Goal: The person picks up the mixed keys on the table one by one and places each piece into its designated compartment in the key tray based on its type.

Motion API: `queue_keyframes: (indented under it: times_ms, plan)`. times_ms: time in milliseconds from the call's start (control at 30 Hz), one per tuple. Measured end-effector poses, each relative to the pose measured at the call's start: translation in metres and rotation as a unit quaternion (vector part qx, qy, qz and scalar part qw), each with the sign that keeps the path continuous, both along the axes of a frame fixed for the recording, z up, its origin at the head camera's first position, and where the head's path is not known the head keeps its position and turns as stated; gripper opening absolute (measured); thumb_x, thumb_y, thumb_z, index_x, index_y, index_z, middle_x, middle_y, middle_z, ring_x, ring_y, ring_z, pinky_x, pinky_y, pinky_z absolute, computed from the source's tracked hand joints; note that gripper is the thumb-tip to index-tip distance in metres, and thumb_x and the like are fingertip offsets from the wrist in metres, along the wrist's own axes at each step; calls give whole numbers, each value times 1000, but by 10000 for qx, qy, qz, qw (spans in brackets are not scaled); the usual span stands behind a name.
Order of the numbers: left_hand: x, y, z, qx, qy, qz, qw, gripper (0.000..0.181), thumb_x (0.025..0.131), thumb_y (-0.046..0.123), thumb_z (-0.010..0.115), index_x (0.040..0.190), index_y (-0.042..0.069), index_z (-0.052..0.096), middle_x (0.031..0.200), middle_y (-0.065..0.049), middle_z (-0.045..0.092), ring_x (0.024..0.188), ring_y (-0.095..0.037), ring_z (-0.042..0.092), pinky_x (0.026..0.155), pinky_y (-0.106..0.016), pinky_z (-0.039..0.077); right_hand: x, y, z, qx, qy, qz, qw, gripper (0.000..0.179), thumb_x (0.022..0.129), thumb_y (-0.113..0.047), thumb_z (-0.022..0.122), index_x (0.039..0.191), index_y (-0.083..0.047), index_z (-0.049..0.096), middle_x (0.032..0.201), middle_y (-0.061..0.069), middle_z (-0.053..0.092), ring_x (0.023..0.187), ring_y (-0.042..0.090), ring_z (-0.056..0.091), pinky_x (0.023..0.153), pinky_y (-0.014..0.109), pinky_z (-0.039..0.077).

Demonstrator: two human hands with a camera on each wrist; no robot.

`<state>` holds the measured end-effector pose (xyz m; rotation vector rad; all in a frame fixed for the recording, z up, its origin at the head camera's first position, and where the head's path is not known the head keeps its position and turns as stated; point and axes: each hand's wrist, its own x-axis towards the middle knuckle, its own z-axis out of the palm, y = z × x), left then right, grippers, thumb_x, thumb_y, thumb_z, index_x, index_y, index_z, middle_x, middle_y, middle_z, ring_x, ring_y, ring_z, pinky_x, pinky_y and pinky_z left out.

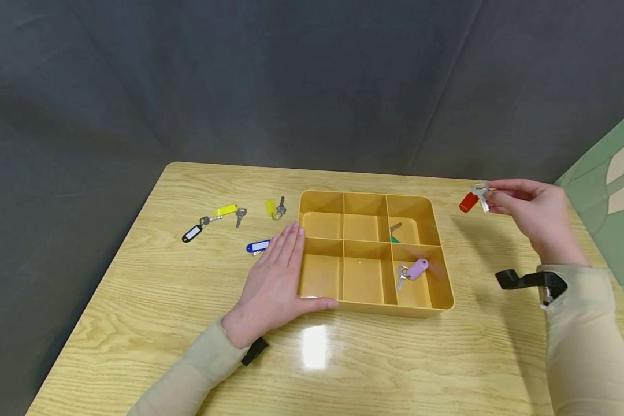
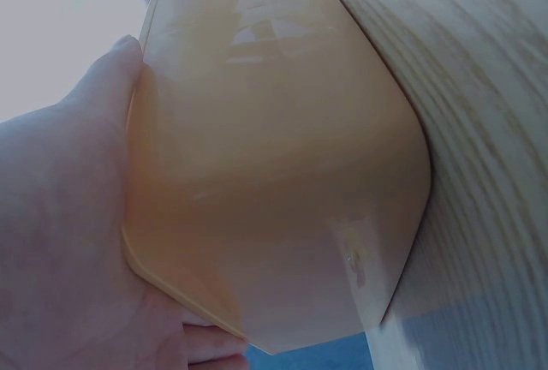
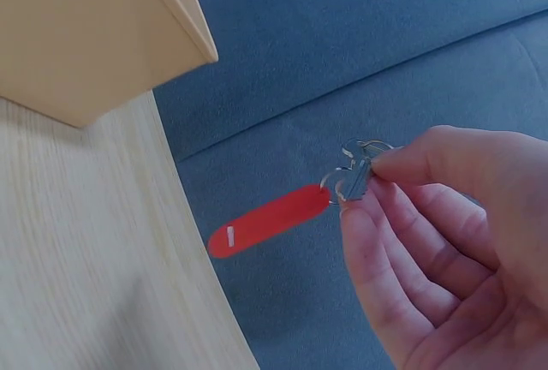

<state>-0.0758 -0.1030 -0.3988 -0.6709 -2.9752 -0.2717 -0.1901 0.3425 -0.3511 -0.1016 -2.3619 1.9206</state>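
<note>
My right hand [image 1: 538,216] pinches a key [image 3: 356,180] on a ring between thumb and fingers, in the air right of the organizer box. A red key tag [image 3: 270,222] dangles from that ring. My left hand [image 1: 273,283] lies along the left side of the yellow-orange box [image 1: 369,304], fingers straight and thumb against its front rim. In the left wrist view, the box's outer wall [image 2: 282,147] fills the middle. The front right compartment holds a key with a purple tag [image 1: 418,269]. Behind it, another compartment holds a key [image 1: 396,228] with a green tag [image 1: 394,239], partly hidden by the divider.
Left of the box lie keys with a black tag [image 1: 192,233], a yellow tag [image 1: 226,210], another yellow tag [image 1: 271,208] and a blue tag [image 1: 257,247], the last partly behind my left hand. A dark curtain [image 1: 291,86] hangs behind the wooden table [image 1: 151,300].
</note>
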Motion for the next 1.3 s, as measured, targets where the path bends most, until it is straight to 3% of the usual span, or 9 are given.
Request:
queue_keyframes:
  times_ms: [400, 667, 967, 1300]
  plan:
    - [0, 0, -1, 32, 2, -17, 10000, 133, 77, 97, 32, 161, -3, 7, 168, -20, 9, 154, -30, 6, 124, -37, 4, 5, -10, 6, 40, 77, 97, 9999, 15, 92, -2, 75, 107, -2, 77, 89, -4, 76, 72, 10, 72, 67, 20, 59]
    - [0, -1, 1, 37, -16, -31, 10000, 133, 77, 97, 32, 161, -3, 8, 168, -19, 7, 154, -29, 5, 124, -37, 4, 7, -16, 7, -204, 174, 261, 9993, 17, 92, 0, 73, 109, 1, 76, 91, -2, 76, 74, 11, 72, 68, 21, 59]
    - [0, -1, 0, 70, -4, -39, 10000, 133, 77, 97, 32, 160, -4, 8, 168, -20, 7, 154, -30, 6, 124, -37, 4, 8, -21, 8, 306, 169, 225, 9991, 17, 94, -3, 72, 110, -1, 76, 91, -7, 76, 75, 9, 72, 68, 20, 59]
    - [0, -1, 0, 32, 26, -56, 10000, 133, 77, 97, 32, 160, -4, 10, 167, -20, 7, 154, -30, 7, 124, -37, 4, 8, -27, 10, 272, 254, 324, 9988, 19, 93, -2, 73, 111, 0, 76, 93, -5, 76, 75, 10, 72, 69, 21, 59]
